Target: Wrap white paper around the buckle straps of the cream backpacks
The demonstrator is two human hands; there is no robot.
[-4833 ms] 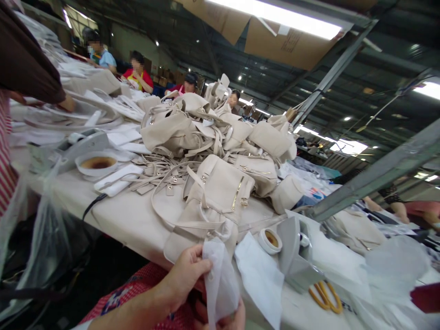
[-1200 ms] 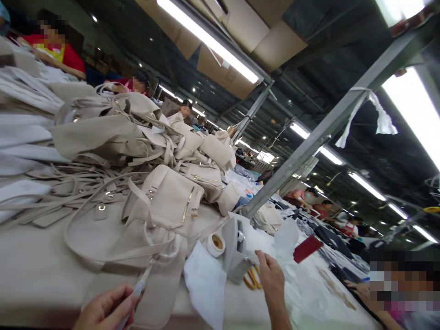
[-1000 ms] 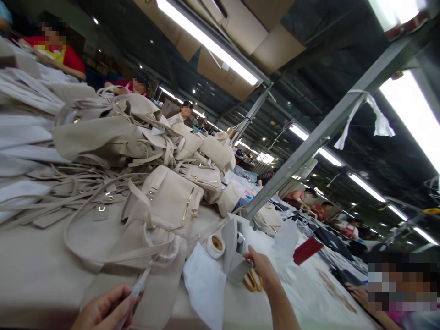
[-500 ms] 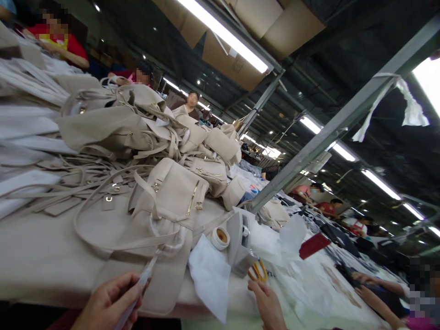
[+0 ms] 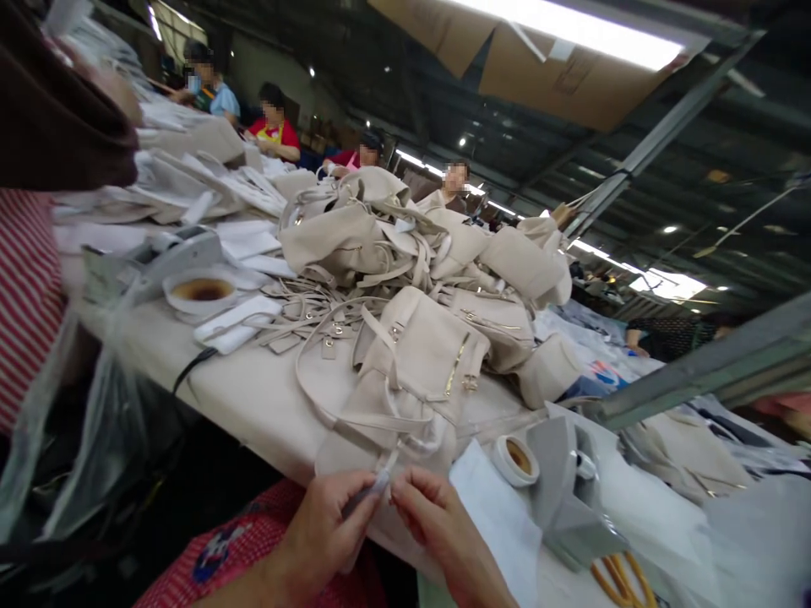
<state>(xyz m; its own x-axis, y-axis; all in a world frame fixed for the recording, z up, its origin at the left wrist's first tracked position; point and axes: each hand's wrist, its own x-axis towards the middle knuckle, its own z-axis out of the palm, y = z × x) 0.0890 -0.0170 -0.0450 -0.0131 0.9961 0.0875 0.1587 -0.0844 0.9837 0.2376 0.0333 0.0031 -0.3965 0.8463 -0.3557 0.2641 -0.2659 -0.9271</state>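
Observation:
My left hand point(image 5: 329, 528) and my right hand point(image 5: 437, 523) meet at the table's near edge. Both pinch a small white strip point(image 5: 378, 483) between thumb and fingers. Just beyond them lies a beige backpack point(image 5: 411, 363) with gold zips, its long strap looped on the table. A white sheet point(image 5: 500, 523) lies to the right of my right hand. Behind the sheet are a tape roll point(image 5: 514, 458) and a grey tape dispenser point(image 5: 561, 481).
Yellow-handled scissors point(image 5: 617, 578) lie at the lower right. A heap of beige bags point(image 5: 405, 236) and loose straps fills the table middle. A second dispenser point(image 5: 171, 253) sits left. A person in a striped top point(image 5: 29, 279) stands at the left edge; several co-workers sit behind.
My right hand has come back from the scissors and dispenser and now pinches the strip that my left hand was holding alone. The view has swung left.

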